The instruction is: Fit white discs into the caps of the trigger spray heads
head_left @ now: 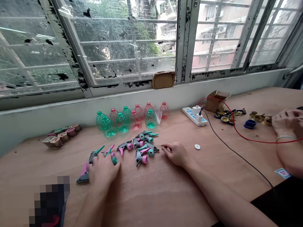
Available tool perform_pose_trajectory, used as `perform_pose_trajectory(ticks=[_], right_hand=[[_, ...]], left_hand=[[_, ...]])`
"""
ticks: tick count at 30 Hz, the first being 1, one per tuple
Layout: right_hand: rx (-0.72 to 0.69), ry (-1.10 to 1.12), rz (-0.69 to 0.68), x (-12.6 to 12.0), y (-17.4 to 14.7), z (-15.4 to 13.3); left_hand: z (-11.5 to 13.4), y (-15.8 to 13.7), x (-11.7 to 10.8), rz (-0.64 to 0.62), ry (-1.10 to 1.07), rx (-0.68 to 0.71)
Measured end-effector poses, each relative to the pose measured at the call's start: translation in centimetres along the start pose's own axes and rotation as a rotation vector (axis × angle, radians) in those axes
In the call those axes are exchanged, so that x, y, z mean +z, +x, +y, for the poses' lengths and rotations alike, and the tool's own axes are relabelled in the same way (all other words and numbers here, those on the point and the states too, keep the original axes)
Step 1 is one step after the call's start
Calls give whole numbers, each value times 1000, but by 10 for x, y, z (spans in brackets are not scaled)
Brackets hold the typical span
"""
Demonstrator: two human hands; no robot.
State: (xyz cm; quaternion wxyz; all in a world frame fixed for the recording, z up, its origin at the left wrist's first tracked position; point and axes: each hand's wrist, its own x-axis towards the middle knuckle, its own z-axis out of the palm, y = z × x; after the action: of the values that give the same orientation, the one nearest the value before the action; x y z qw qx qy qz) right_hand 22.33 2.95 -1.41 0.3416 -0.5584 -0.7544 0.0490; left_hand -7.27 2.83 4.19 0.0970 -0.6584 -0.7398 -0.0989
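Observation:
My left hand (pixel 102 170) is curled over spray trigger heads at the left, its fingers closed round one with a green cap (pixel 114 159). Beside that hand lies a grey and pink trigger head (pixel 83 177). With thumb and forefinger together, my right hand (pixel 176 154) pinches the end of a thin tube (pixel 158 146) at the edge of a pile of trigger heads (pixel 144 148). These are grey with pink or green triggers and caps. Behind them stand several clear green bottles (pixel 122 123) and red bottles (pixel 135 121), upright and without tops.
A power strip (pixel 194 116) with plugs and a red cable (pixel 236 127) lies right of centre, near a small white disc (pixel 197 147). Wooden-looking pieces (pixel 64 135) sit far left; a phone (pixel 62 216) lies front left. Another person's hands (pixel 289 123) work beside metal parts (pixel 258 117).

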Motion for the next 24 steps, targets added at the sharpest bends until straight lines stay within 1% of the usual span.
perform_pose_trajectory(ticks=[2, 5, 7, 10, 15, 17, 20, 24], right_hand=[[5, 19, -2, 1, 0, 0], [18, 58, -12, 3, 0, 1], [22, 78, -22, 3, 0, 2], [30, 84, -31, 2, 0, 2], [35, 52, -66, 3, 1, 3], [29, 54, -61, 4, 2, 4], [25, 62, -53, 6, 3, 4], [17, 51, -61, 8, 3, 3]], left_hand=[[0, 0, 4, -12, 46, -17], [5, 1, 9, 37, 87, 10], [9, 2, 12, 113, 115, 54], [12, 6, 17, 200, 118, 171], [8, 12, 19, 166, 19, 306], [6, 13, 18, 180, 4, 348], [5, 13, 21, 226, 10, 364], [6, 14, 27, 191, 16, 381]])
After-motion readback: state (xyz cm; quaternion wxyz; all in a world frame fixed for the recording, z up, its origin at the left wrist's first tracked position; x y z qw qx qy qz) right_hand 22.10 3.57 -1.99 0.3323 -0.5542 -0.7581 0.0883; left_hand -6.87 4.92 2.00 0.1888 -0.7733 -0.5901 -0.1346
